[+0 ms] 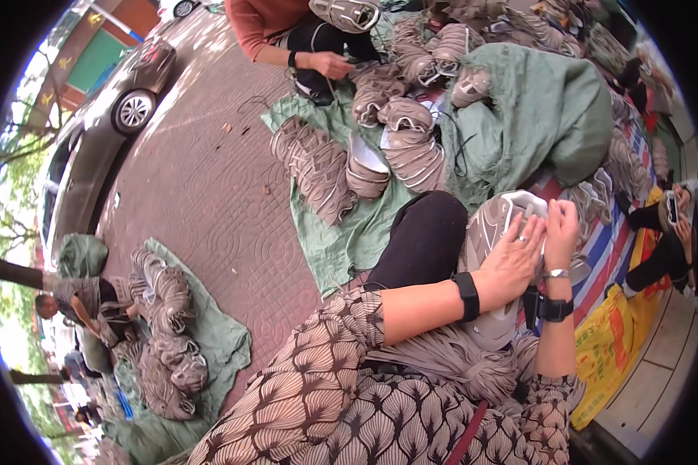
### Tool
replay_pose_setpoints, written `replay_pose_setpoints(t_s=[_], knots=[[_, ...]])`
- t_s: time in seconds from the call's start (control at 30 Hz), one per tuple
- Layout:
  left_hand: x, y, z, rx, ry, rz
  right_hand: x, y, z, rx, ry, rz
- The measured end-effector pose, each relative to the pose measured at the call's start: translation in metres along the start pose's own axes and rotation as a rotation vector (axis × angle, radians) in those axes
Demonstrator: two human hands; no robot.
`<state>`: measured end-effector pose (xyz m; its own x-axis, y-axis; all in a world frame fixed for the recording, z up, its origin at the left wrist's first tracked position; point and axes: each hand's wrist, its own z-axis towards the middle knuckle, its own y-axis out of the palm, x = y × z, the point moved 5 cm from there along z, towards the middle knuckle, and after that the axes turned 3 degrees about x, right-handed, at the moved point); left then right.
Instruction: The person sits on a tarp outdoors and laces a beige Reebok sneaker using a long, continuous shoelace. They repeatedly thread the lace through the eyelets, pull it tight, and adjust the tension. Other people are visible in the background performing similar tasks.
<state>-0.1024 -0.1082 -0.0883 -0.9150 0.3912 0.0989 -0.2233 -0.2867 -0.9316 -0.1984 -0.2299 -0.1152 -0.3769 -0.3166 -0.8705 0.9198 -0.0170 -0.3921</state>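
A beige shoe upper (482, 229) with thin white lines and a pale lining rests against my lap, its collar toward the far side. My left hand (513, 265), with a ring on one finger, lies across the upper and grips it near the collar; the thumb is hidden. At the collar's right edge, my right hand (561, 232) has its fingers curled and pinched together. Whatever is between those fingertips is too small to make out. A thick bundle of greyish-beige laces (473, 370) lies on my lap below both wrists.
Stacked bundles of shoe uppers (314, 167) lie on a green sheet (326, 240) ahead, beside a green sack (535, 116). A person's hand (326, 63) works at the far side. Another person (93, 310) sits at left near more bundles. A yellow bag (613, 349) lies right; a car (101, 132) stands left.
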Motion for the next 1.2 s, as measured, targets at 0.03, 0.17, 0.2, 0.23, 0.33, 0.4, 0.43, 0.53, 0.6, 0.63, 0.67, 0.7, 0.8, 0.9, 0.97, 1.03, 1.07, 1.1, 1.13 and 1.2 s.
replay_pose_setpoints(t_s=[0.03, 0.17, 0.2, 0.23, 0.33, 0.4, 0.43, 0.53, 0.6, 0.63, 0.67, 0.7, 0.8, 0.9, 0.97, 1.03, 1.07, 1.1, 1.13, 1.2], knots=[[-0.003, -0.002, -0.008, 0.03, -0.006, -0.023, -0.011, 0.004, -0.006, -0.007, -0.026, 0.03], [-0.008, -0.005, -0.023, 0.127, -0.035, -0.199, -0.034, 0.006, -0.016, -0.017, -0.05, 0.083], [-0.008, -0.004, -0.023, 0.128, -0.035, -0.184, -0.034, 0.007, -0.016, -0.023, -0.043, 0.084], [-0.007, -0.002, -0.016, 0.147, -0.027, -0.176, -0.03, 0.004, -0.01, -0.044, 0.012, 0.084], [-0.007, 0.003, -0.005, 0.165, -0.03, -0.149, 0.003, 0.005, 0.014, -0.096, -0.003, -0.05], [-0.007, 0.003, 0.0, 0.21, -0.055, -0.133, 0.018, 0.006, 0.024, -0.126, 0.006, -0.052], [-0.008, 0.005, -0.002, 0.212, -0.042, -0.126, 0.019, 0.006, 0.025, -0.131, -0.019, -0.093], [-0.01, -0.011, -0.009, 0.278, -0.023, -0.167, 0.039, -0.012, 0.027, -0.166, 0.058, -0.157], [-0.014, -0.006, -0.021, 0.199, -0.075, -0.213, 0.018, -0.005, 0.017, -0.133, 0.172, 0.032], [-0.018, -0.009, -0.029, 0.186, -0.097, -0.317, -0.021, 0.003, 0.008, -0.113, 0.048, -0.028], [-0.018, -0.011, -0.03, 0.186, -0.101, -0.429, -0.042, 0.017, -0.004, -0.26, -0.084, -0.067], [-0.015, -0.006, -0.031, 0.197, -0.104, -0.347, -0.058, 0.031, -0.018, -0.41, -0.215, -0.098], [-0.014, 0.002, -0.028, 0.069, -0.065, -0.489, -0.059, 0.035, -0.027, -0.586, -0.369, -0.397], [-0.027, -0.027, -0.037, 0.241, -0.112, -0.543, -0.07, 0.035, -0.026, -0.666, -0.349, -0.419], [-0.047, -0.043, -0.046, 0.002, -0.138, -0.906, -0.102, 0.023, -0.031, -0.509, -0.522, -0.503], [-0.073, -0.066, -0.059, -0.058, -0.184, -1.06, -0.091, 0.014, -0.055, -0.531, -0.611, -0.728], [-0.086, -0.075, -0.065, -0.002, -0.216, -1.052, -0.077, 0.026, -0.083, -0.694, -0.615, -0.825], [-0.102, -0.08, -0.072, 0.067, -0.234, -1.053, -0.076, 0.024, -0.083, -0.676, -0.612, -0.771], [-0.118, -0.091, -0.078, 0.056, -0.26, -0.949, -0.086, 0.022, -0.073, -0.755, -0.542, -0.695], [-0.151, -0.099, -0.094, -0.02, -0.446, -0.964, -0.089, 0.02, -0.062, -0.81, -0.564, -0.62]])
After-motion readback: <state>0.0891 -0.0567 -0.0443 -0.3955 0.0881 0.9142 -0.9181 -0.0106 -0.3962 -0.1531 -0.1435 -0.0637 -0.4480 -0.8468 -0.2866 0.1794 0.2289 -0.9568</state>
